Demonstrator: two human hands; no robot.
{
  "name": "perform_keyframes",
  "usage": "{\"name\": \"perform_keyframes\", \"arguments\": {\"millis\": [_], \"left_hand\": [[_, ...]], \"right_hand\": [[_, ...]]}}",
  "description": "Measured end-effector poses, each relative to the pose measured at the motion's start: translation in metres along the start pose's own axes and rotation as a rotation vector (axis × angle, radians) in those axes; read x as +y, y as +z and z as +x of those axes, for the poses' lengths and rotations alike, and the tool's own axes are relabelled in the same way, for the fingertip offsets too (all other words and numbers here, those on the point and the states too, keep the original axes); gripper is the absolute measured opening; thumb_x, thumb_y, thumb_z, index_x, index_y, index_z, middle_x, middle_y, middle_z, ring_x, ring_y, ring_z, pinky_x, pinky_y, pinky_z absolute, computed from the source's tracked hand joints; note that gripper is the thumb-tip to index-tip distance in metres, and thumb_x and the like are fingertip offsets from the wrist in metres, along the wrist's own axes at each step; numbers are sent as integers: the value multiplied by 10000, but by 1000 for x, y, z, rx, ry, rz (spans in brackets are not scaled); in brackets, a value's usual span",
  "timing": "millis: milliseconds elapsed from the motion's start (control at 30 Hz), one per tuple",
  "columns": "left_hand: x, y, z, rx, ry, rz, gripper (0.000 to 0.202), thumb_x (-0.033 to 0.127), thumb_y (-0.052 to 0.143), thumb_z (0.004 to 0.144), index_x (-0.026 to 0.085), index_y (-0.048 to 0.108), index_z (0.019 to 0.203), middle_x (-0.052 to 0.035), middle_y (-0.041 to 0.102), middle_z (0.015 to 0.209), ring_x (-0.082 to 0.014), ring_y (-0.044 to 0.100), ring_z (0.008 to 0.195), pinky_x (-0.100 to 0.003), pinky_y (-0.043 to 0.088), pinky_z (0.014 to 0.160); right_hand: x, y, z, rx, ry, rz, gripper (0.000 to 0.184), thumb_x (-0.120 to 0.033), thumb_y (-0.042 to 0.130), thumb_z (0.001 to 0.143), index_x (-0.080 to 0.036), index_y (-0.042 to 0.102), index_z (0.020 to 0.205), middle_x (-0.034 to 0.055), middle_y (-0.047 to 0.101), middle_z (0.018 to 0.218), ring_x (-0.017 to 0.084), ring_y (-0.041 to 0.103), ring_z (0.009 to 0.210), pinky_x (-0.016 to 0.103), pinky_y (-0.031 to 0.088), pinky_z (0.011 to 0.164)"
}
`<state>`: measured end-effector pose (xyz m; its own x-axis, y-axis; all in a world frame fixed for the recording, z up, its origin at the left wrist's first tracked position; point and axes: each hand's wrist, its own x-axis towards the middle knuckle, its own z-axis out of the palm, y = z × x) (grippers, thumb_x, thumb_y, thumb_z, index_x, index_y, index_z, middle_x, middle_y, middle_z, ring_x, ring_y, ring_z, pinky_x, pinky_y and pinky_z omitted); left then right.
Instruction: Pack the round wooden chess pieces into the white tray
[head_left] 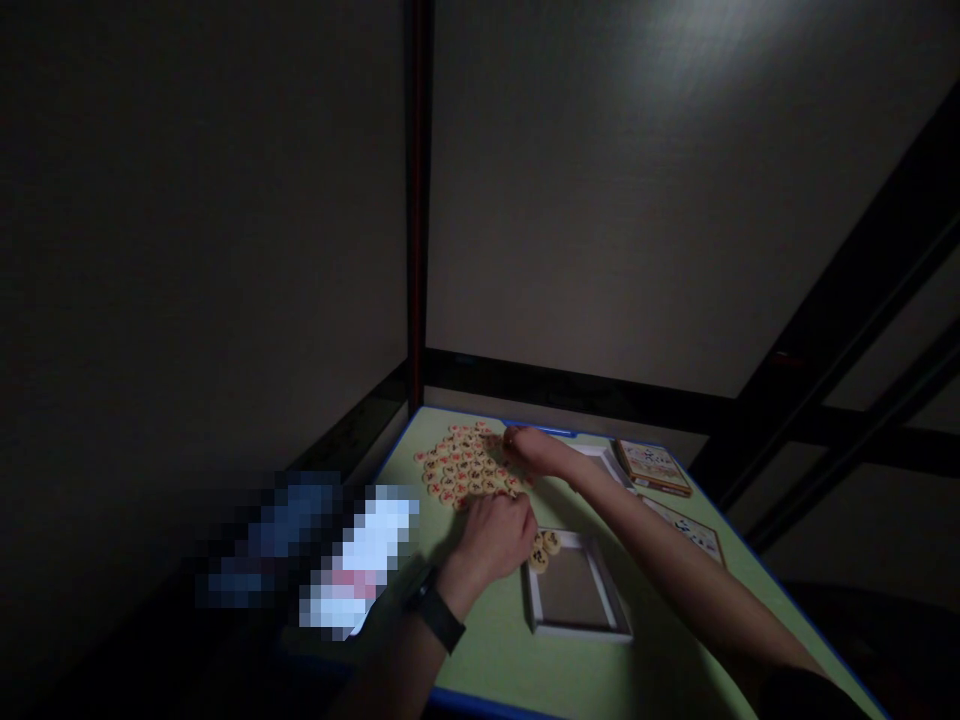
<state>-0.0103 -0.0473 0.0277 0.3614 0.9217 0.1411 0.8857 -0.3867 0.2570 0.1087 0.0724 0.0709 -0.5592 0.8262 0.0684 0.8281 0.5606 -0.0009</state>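
The fingers of the right hand [527, 450] are curled and point down at the far right edge of a spread of round wooden pieces [465, 465]; the tips are hidden, so I cannot tell whether they grip one. The fingers of the left hand [496, 535] are bent too, lower and nearer the body, with the back of the hand over their tips; whether they close on a piece cannot be made out.

Most of the pieces lie flat and close together, left of the right fingers and just beyond the left ones, marked in red or black. Just to the right of the left fingers, and a little nearer, is an open shallow box [574, 590]; a few loose pieces [540, 553] sit in the corner closest to those fingers, and the rest of its floor is bare.

Behind the left fingers, the wrist wears a dark watch [439, 612]. Right of the right fingers, partly behind the forearm, is another open box [604, 463]; farther right are a box with a printed top [654, 465] and, nearer, a printed panel [694, 525] partly covered by the arm. Well left of the left fingers shows a bright pixelated rectangle [364, 560]. Under everything is a green table [514, 665] edged in blue, and beyond the right fingers rises a dim wall [600, 220]
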Motion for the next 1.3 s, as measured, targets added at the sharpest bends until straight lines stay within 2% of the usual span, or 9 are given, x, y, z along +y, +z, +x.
{"name": "perform_keyframes", "arguments": {"millis": [133,233,300,433,533,633,833,1133,1300], "left_hand": [[0,-1,1,-7,-9,7,332,263,351,970,180,672,994,-122,738,937,-252,704,908,-358,506,814],[-1,-1,2,-5,-17,6,335,255,338,978,182,664,1007,-126,739,944,-253,708,914,-358,510,817],[-1,0,2,3,-13,13,338,258,325,986,181,651,1030,-130,739,948,-258,711,905,-364,513,810],[-2,0,1,-5,-6,41,315,256,327,992,179,627,1047,-131,738,967,-258,711,901,-373,514,813],[-3,0,1,-18,-13,63,312,260,323,997,187,622,1053,-122,738,982,-254,712,902,-377,517,820],[-3,1,1,-26,-1,88,318,260,321,996,190,627,1043,-113,739,969,-256,715,890,-370,522,800],[-3,3,1,-17,-1,109,315,254,329,986,193,635,1030,-109,740,936,-263,717,872,-362,523,769],[-5,5,2,-20,3,106,313,263,326,993,195,629,1031,-107,738,929,-255,716,872,-357,517,791],[-5,5,1,-18,14,101,319,262,319,993,192,627,1041,-112,738,942,-262,715,877,-367,520,790]], "right_hand": [[8,-13,-47,17,-75,42,177,-151,550,904,-130,674,1029,112,726,971,183,667,827,236,457,715],[10,-17,-91,92,-181,197,193,-133,562,864,-160,690,1007,87,708,952,176,654,794,255,481,728],[6,-16,-120,97,-203,311,226,-134,554,863,-180,689,1038,67,709,934,165,657,767,253,489,718],[-11,-4,-167,24,-80,419,231,-160,552,884,-208,660,1083,43,724,899,166,659,734,247,477,678],[-24,10,-187,-19,13,379,232,-120,549,871,-200,642,1068,65,718,933,182,658,786,257,468,701],[-32,21,-192,-40,65,337,204,-84,517,876,-169,635,1018,91,700,946,193,651,833,267,464,737],[-37,25,-185,-4,14,370,214,-29,512,858,-161,628,979,99,655,1050,198,631,930,280,467,836],[-35,40,-173,46,65,396,296,3,549,809,-168,591,1048,79,638,983,194,609,876,280,451,785],[-33,46,-172,86,104,404,209,1,526,824,-167,577,937,69,610,947,177,600,821,268,442,746]]}}
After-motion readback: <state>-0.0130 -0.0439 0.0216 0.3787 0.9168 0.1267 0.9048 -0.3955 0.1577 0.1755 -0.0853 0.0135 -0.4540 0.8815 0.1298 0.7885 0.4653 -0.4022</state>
